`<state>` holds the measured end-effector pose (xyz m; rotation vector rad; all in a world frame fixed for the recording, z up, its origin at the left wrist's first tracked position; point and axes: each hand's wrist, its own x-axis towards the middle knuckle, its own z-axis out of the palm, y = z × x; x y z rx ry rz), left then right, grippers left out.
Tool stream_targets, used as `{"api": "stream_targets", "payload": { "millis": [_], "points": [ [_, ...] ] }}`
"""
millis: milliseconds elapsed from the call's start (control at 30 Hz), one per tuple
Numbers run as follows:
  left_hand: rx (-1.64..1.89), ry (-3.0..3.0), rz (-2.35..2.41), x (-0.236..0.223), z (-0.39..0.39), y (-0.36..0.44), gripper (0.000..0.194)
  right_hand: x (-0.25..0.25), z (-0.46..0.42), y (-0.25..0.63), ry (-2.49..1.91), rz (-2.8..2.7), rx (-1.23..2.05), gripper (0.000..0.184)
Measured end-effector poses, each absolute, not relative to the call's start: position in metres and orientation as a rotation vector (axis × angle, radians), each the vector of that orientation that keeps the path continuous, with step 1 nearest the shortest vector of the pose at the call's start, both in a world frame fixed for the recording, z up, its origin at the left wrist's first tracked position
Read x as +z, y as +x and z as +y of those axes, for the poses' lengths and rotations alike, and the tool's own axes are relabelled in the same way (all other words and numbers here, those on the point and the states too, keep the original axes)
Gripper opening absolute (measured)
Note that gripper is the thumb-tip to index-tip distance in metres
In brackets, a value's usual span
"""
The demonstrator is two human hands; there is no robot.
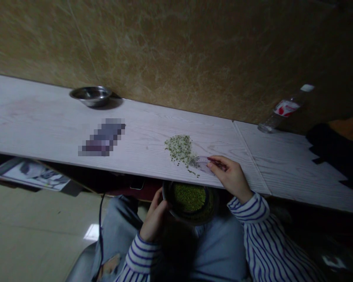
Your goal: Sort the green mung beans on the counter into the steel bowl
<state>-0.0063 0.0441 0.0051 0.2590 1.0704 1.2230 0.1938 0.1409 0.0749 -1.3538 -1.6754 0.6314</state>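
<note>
My left hand [156, 219] grips the left rim of a round bowl [166, 196] held over my lap, just below the table's front edge. Small green beans [190, 197], like mung beans, lie in it. On the table, a pile of green beans mixed with whitish grains [179, 148] is spread out flat. My right hand [228, 172] pinches a thin see-through plastic piece [203, 163] between thumb and fingers. That piece lies low at the pile's right side; its exact kind is unclear. A few loose beans [194, 173] trail toward the front edge.
A shiny metal bowl [91, 96] stands by the wall at the back left. In front of it lies a blurred-out flat object [104, 137]. A clear bottle [285, 109] with a white cap stands at the right, near dark cloth [335, 152]. Under the tabletop is an open drawer [32, 174].
</note>
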Motion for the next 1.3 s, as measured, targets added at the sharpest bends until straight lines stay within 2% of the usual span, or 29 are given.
{"api": "stream_targets", "payload": {
  "millis": [767, 1300],
  "points": [
    [1.241, 0.263, 1.073, 0.003, 0.042, -0.011, 0.059, 0.076, 0.140, 0.191, -1.320, -1.712, 0.725, 0.021],
    [1.251, 0.266, 1.055, 0.004, 0.043, -0.010, 0.061, 0.068, 0.130, 0.172, -1.361, -1.615, 0.807, 0.028]
  ]
}}
